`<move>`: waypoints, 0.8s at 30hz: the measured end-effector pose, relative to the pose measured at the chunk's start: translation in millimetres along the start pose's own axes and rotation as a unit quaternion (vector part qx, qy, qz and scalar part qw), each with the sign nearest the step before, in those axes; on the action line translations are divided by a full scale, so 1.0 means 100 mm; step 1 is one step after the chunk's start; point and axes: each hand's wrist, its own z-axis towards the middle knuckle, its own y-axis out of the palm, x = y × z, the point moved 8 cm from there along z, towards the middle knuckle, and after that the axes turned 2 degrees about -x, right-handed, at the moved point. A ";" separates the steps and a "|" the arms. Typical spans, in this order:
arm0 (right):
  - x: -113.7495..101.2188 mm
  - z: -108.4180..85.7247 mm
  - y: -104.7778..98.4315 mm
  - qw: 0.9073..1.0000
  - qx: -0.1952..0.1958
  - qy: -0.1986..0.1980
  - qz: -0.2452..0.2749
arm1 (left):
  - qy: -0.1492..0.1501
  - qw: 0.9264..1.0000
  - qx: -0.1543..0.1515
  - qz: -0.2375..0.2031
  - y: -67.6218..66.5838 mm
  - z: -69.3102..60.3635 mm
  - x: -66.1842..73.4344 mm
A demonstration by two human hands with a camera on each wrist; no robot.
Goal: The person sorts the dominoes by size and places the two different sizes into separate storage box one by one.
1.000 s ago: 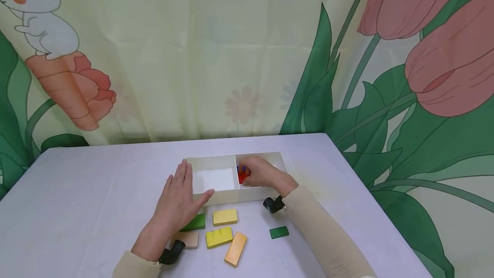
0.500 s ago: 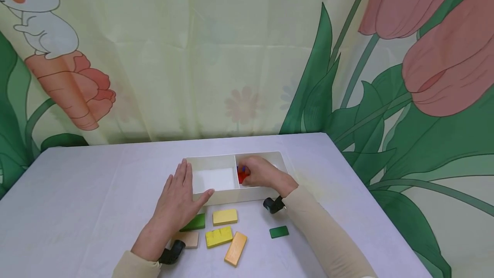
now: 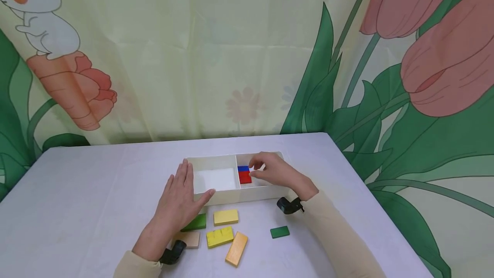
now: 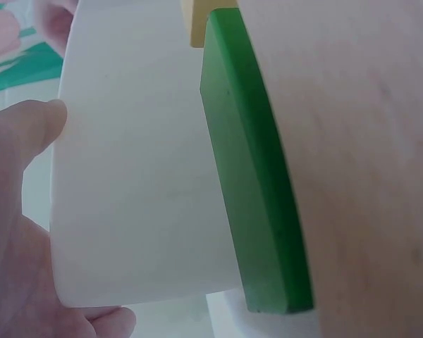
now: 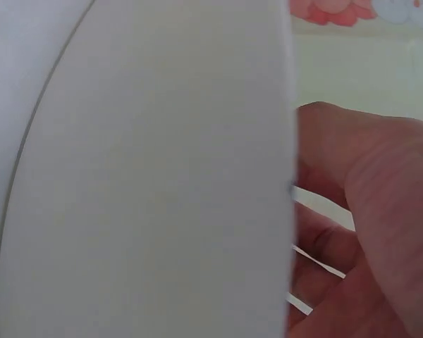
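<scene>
Nearest on the white-covered counter (image 3: pixel 96 196) lie an orange block (image 3: pixel 236 249) and a tan block (image 3: pixel 191 239) partly hidden by the left wrist. Slightly farther are a yellow block (image 3: pixel 220 237), a small dark green block (image 3: pixel 279 232), a green block (image 3: pixel 197 222) and a pale yellow block (image 3: pixel 226 217). Beyond stands a two-compartment white box (image 3: pixel 247 195). The left hand (image 3: pixel 177 198), fingers straight, thumb spread, rests against its left end. The right hand (image 3: pixel 279 172), fingers curved, thumb and forefinger apart, hovers over the right compartment, where a red block (image 3: pixel 245 178) and, behind it, a blue block (image 3: pixel 243 168) lie beside the divider. A cartoon-print curtain (image 3: pixel 185 55) hangs behind.
</scene>
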 end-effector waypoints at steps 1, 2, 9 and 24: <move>-0.01 -0.04 -0.04 1.000 0.007 -0.008 0.002 | 0.001 1.000 0.001 0.000 0.00 0.00 0.00; -0.01 -0.08 -0.07 1.000 0.014 -0.014 0.002 | 0.002 1.000 0.003 0.000 0.00 0.01 0.00; -0.09 -0.37 -0.17 0.999 0.039 -0.033 -0.012 | 0.005 1.000 0.007 -0.005 -0.02 0.01 0.02; -0.23 -0.79 -0.14 0.994 0.091 -0.060 -0.005 | 0.009 1.000 0.008 -0.008 -0.01 -0.03 0.00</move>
